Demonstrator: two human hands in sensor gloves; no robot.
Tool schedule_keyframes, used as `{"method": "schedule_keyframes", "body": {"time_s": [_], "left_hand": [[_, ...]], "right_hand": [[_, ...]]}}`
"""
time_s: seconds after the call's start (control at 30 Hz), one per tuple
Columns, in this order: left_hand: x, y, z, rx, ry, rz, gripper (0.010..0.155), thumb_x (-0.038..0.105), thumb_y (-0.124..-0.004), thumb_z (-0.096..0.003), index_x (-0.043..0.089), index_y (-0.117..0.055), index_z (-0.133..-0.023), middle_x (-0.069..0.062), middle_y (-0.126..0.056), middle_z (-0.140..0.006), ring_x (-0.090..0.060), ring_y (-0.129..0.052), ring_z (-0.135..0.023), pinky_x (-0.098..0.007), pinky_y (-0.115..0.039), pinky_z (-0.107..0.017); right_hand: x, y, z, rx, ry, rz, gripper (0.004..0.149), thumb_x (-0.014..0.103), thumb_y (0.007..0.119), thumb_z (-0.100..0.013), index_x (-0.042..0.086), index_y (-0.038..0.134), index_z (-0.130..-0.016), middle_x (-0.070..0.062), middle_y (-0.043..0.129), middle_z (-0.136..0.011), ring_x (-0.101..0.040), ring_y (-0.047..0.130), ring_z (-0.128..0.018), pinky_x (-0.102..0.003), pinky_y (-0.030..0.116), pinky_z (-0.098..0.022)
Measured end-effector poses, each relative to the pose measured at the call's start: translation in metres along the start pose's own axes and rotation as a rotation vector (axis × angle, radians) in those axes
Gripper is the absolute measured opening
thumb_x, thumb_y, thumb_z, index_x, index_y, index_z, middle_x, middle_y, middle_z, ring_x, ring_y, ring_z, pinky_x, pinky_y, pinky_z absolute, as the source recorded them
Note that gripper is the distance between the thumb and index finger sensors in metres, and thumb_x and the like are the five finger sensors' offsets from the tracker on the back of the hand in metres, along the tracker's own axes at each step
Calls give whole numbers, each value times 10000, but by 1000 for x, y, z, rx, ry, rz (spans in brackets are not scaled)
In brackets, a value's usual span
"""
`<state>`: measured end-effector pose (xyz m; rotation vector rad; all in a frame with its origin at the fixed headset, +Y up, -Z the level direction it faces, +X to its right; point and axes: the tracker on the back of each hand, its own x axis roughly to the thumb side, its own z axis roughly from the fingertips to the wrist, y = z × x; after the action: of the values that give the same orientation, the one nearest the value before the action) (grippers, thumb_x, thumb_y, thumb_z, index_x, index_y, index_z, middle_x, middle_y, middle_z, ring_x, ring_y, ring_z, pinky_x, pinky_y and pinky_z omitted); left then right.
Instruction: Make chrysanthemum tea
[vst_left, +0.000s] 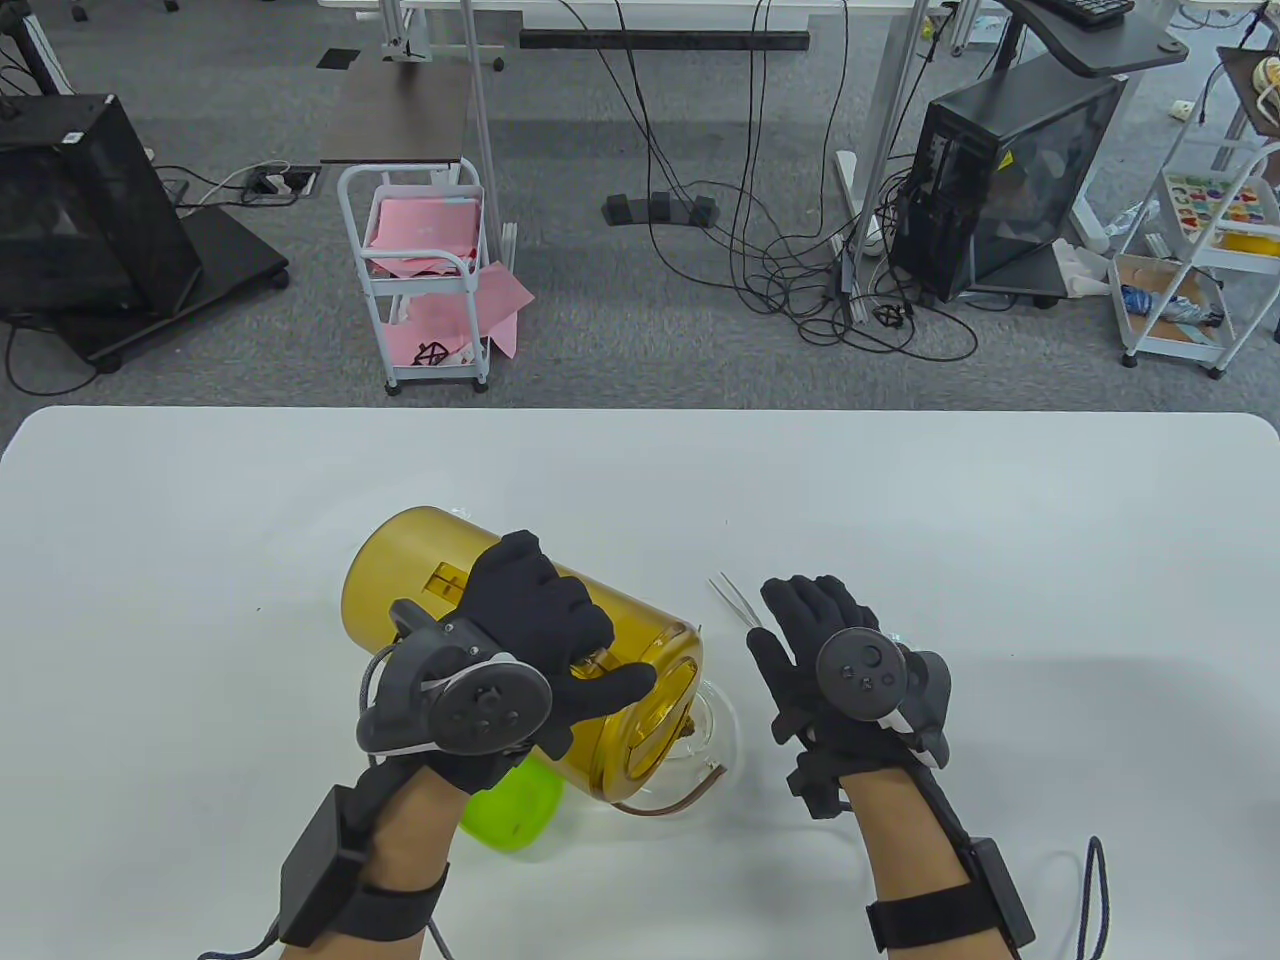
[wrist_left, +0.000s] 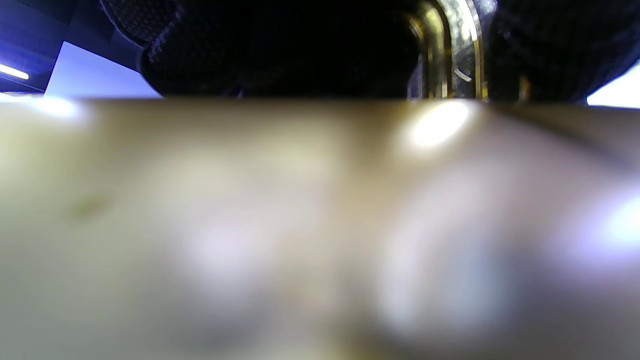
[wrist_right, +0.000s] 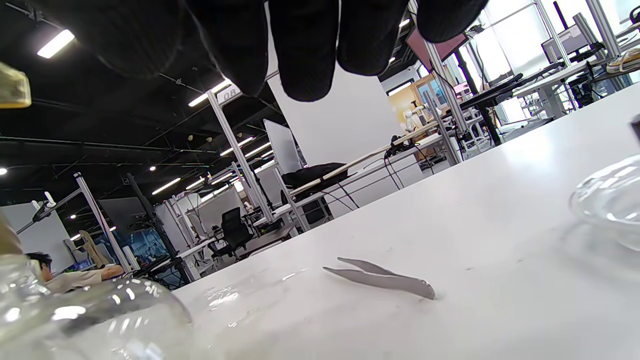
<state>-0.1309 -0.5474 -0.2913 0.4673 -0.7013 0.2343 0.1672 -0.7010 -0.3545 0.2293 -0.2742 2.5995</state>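
Left hand (vst_left: 540, 640) grasps the amber jar (vst_left: 520, 650), tipped with its mouth toward the glass teapot (vst_left: 700, 740). Tweezers (vst_left: 735, 603) lie on the tabletop (vst_left: 200, 550) just ahead of the right hand (vst_left: 820, 650), fingers (wrist_right: 305, 50) released, long axis pointing away. Right hand nearer.

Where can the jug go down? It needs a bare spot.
Bare table left of the jug and along the far edge; also right of the right hand. Crowded: teapot, green lid, tweezers, glass dish.
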Motion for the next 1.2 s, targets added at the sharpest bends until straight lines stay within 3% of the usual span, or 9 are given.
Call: {"method": "schedule_keyframes", "body": {"time_s": [1.2], "left_hand": [[7,-4,-3,-20,-17,6,501,732,-899,-442,251,-999,-545,-27,-1034,-478,-328,-932,-551,-686,-548,-755]], "right_hand": [[0,0,0,0,0,0,629,572,666,-553,268,645,-1103,-88,626,-1144,-446,564,-1096,-682,468,-720]]}}
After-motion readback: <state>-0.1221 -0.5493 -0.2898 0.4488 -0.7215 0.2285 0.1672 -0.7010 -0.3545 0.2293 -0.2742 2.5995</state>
